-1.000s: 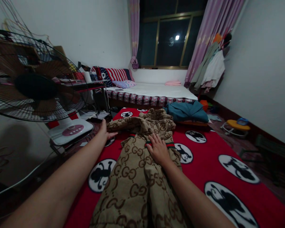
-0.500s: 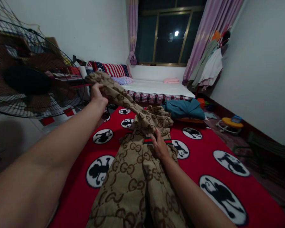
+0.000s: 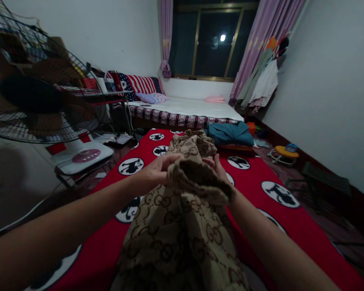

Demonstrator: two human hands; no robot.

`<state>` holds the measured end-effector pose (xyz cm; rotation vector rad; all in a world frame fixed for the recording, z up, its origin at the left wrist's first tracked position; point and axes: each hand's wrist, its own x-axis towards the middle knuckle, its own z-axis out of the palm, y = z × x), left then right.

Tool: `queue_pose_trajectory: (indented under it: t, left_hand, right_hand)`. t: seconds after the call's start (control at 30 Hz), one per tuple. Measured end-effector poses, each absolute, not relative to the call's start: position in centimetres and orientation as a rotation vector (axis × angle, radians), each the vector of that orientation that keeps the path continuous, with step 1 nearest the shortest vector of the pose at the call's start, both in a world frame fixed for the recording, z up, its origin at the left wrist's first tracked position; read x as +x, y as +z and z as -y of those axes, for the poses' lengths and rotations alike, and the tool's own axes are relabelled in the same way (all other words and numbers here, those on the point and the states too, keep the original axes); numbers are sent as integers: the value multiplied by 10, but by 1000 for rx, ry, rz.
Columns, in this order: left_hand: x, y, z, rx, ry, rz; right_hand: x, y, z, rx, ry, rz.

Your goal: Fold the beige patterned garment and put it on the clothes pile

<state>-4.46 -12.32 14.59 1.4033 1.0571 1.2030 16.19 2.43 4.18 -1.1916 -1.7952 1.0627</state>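
Note:
A tan garment [image 3: 182, 226] printed with brown interlocked letters lies lengthwise on a red blanket [image 3: 255, 198] with round black-and-white monkey patches. My left hand [image 3: 157, 169] grips a folded-over part of the garment and holds it above the middle of the cloth. My right hand [image 3: 216, 167] touches the same fold from the far side, partly hidden behind it. The garment's far end is bunched up past my hands.
A large standing fan [image 3: 33, 93] and its white base [image 3: 81, 155] stand close on the left. Beyond the blanket are a low bed [image 3: 188, 111], a teal garment [image 3: 230, 135], hanging clothes [image 3: 261, 85], and a small yellow toy [image 3: 283, 152] by the right wall.
My left hand, which had lifted a sleeve high to the left, has brought it across and down over the garment's middle. My right hand has come up from pressing the cloth to meet the fold.

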Motion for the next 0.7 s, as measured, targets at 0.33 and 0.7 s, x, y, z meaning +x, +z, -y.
queue_pose_trajectory:
  t: [0.33,0.7]
  left_hand:
    - [-71,112,132,1761,307,-653]
    - [-43,67,55,2031,1371,-1707]
  right_hand:
    - [185,42,43,-1203,1652,1531]
    - [185,56,1,-1214,1375,1171]
